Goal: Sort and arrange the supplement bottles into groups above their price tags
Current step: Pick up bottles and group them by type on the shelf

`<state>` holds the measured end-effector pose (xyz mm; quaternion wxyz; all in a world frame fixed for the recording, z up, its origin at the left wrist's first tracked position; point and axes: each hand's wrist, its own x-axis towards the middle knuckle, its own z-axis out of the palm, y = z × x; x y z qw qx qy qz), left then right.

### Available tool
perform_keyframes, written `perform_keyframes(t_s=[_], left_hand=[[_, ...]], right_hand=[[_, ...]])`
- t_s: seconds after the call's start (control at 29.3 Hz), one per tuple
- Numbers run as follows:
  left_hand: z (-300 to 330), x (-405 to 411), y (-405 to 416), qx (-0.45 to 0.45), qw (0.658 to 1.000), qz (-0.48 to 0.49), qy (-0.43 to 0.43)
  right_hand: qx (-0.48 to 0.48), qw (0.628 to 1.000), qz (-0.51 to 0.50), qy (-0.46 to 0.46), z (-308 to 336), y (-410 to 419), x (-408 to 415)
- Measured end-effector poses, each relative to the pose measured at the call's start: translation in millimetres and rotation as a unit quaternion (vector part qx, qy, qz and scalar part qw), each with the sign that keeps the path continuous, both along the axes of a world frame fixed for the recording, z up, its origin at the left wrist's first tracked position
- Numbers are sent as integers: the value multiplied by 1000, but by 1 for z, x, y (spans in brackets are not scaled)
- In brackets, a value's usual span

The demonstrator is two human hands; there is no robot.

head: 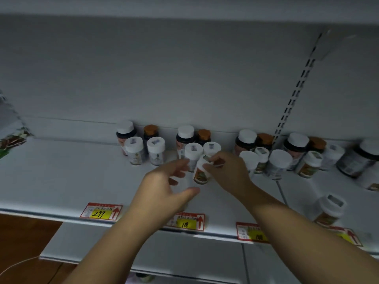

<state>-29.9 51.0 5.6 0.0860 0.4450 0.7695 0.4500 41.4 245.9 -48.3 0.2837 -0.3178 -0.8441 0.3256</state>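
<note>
Supplement bottles stand in clusters along the back of a white shelf (61,181). My right hand (227,171) grips the white cap of a small bottle with an orange-brown label (201,175), tilted, in front of the middle cluster (192,152). My left hand (164,189) hovers just left of that bottle, fingers spread, holding nothing. Red and yellow price tags sit on the shelf's front edge: "299" (101,211), "118" (187,222), a third (250,232) partly hidden by my right forearm, and a fourth (348,235). One bottle (330,210) stands alone near the front right.
A left cluster (141,144) stands above the "299" tag, and more bottles (276,156) crowd the right side, with a large dark jar (361,160) at far right. A slotted upright (295,93) runs up the back wall. A packet (12,138) lies at far left. A lower shelf (123,249) juts out below.
</note>
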Motion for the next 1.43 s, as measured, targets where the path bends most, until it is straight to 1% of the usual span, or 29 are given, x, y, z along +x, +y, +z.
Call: perform_keyframes(t_s=[0.07, 0.14, 0.24, 0.34, 0.44, 0.55, 0.65, 0.75, 0.85, 0.96, 1.06, 1.13, 1.26, 1.36, 1.43], left_hand=[[-2, 14, 14, 2, 1000, -11, -9], [-6, 30, 33, -5, 999, -12, -39], [-8, 57, 67, 13, 997, -5, -82], [-4, 88, 102, 12, 996, -29, -84], [0, 126, 136, 4, 992, -64, -105], [0, 164, 167, 7, 990, -86, -107], [-2, 200, 194, 8, 991, -96, -97], [-5, 225, 216, -17, 990, -109, -92], [-1, 232, 231, -55, 988, -134, -49], [-8, 221, 237, -50, 995, -78, -41], [-28, 214, 233, -130, 990, -39, -49], [-39, 214, 232, -157, 986, -26, -55], [-44, 213, 235, -159, 985, -11, -59], [-44, 211, 236, -168, 984, -21, -46], [-46, 210, 235, -161, 985, -22, -62]], right_hand=[[-51, 997, 6, 50, 16, 6, 17], [-103, 990, 46, 81, 39, 14, 42], [-127, 983, 91, 97, 66, 30, 86], [-161, 975, 83, 128, 80, 52, 131], [-177, 973, 66, 129, 87, 77, 178], [-195, 970, 51, 137, 89, 98, 224], [-154, 981, 33, 109, 87, 116, 263], [-90, 994, 12, 57, 84, 132, 294], [-59, 997, -14, 54, 74, 147, 315], [-47, 999, -22, -6, 50, 156, 321], [-62, 997, -2, -50, 20, 158, 315], [-70, 995, 7, -76, 6, 158, 308], [-80, 994, 25, -74, -7, 154, 300], [-80, 993, 42, -75, -11, 154, 299], [-78, 992, 53, -81, -10, 156, 301]])
